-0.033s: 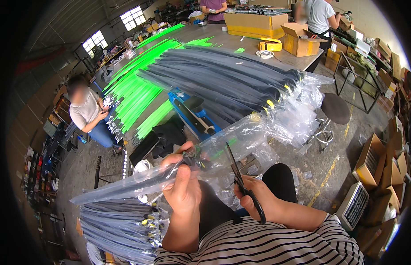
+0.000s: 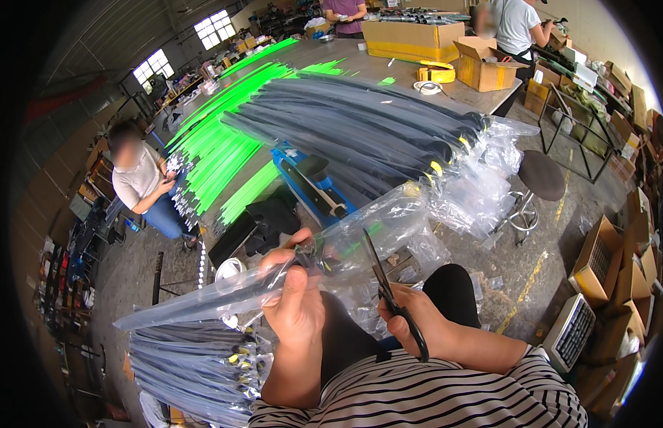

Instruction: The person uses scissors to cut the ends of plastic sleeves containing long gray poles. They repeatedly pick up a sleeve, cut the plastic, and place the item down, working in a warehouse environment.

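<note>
My left hand (image 2: 297, 303) is closed round a dark tube (image 2: 231, 294) in a clear plastic sleeve. The tube points down to the left, and the sleeve's loose plastic end (image 2: 374, 225) stretches up to the right of my fingers. In my right hand (image 2: 424, 317) is a pair of black-handled scissors (image 2: 383, 282), blades pointing up beside the loose plastic. Whether the blades touch the plastic I cannot tell. A stack of similar sleeved tubes (image 2: 189, 367) lies low on the left, below the held one. Its ends show yellow and black bits.
Ahead, a table (image 2: 331, 53) bears a large pile of sleeved dark tubes (image 2: 360, 132) and many bright green rods (image 2: 228, 143). A person (image 2: 142, 178) sits at the left. A round stool (image 2: 542, 175) stands right, with cardboard boxes (image 2: 599, 260) beyond. Blue equipment (image 2: 310, 189) sits near the table.
</note>
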Available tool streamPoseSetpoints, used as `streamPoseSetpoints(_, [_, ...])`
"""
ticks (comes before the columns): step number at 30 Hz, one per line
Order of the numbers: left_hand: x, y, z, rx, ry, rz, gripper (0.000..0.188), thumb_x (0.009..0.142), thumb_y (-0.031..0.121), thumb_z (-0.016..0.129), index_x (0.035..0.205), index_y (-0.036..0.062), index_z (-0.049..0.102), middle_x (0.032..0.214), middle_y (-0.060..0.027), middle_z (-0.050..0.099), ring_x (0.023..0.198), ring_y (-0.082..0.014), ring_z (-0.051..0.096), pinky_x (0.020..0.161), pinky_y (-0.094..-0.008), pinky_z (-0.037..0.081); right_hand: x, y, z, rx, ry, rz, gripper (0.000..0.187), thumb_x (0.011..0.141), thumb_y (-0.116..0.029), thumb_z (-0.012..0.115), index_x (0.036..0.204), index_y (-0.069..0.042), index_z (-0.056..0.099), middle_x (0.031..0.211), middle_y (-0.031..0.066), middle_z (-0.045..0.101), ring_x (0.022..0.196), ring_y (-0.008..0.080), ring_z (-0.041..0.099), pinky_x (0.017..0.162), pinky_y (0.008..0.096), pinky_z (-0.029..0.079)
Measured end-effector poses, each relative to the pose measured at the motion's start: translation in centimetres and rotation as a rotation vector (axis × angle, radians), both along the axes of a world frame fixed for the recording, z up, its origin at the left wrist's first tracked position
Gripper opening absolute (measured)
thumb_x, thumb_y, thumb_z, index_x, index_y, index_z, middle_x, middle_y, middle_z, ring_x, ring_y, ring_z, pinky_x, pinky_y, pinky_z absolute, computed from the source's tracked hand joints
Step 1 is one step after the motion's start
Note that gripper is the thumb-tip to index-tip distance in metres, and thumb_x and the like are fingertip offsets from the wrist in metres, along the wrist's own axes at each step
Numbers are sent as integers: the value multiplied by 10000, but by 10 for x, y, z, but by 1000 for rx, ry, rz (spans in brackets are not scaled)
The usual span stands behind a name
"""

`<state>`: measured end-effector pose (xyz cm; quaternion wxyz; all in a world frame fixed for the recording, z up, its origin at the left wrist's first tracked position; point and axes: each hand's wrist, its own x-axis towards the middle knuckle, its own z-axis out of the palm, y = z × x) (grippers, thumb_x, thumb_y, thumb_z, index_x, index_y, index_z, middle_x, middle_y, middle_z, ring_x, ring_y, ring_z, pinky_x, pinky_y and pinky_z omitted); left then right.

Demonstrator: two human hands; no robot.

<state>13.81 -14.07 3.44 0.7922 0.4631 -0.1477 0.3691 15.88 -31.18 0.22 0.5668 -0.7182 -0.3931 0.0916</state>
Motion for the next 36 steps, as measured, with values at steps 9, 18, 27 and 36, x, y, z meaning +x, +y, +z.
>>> streamPoseSetpoints(9, [1,1,-1,3,8,5,242,805,161,587,991,52,476,1137,-220,471,934,-265,534,737,-424,486,-2,0,-8,38,-37,-77,490,794,-440,532,630,16,458,607,189,461,553,392,479,478,411,371])
streamPoseSetpoints(18, [-2,-1,-4,19,30,0,249,800,176,596,993,68,482,1136,-207,478,918,-265,545,729,-419,489,5,1,-2,37,-115,-49,607,779,-582,432,643,9,416,620,136,413,549,307,432,497,366,353])
streamPoseSetpoints(27, [-4,-5,-5,30,34,-24,247,804,172,589,1007,72,490,1130,-204,489,944,-262,540,719,-414,495,6,-1,7,41,-82,-86,455,761,-383,598,633,27,446,595,186,440,555,389,459,495,410,367])
streamPoseSetpoints(36, [-25,44,-14,-142,21,-54,218,782,-26,548,997,-27,514,1088,-229,512,922,-259,565,733,-347,514,5,9,-12,141,288,38,566,792,-580,392,717,-21,425,568,28,435,402,100,408,374,213,320])
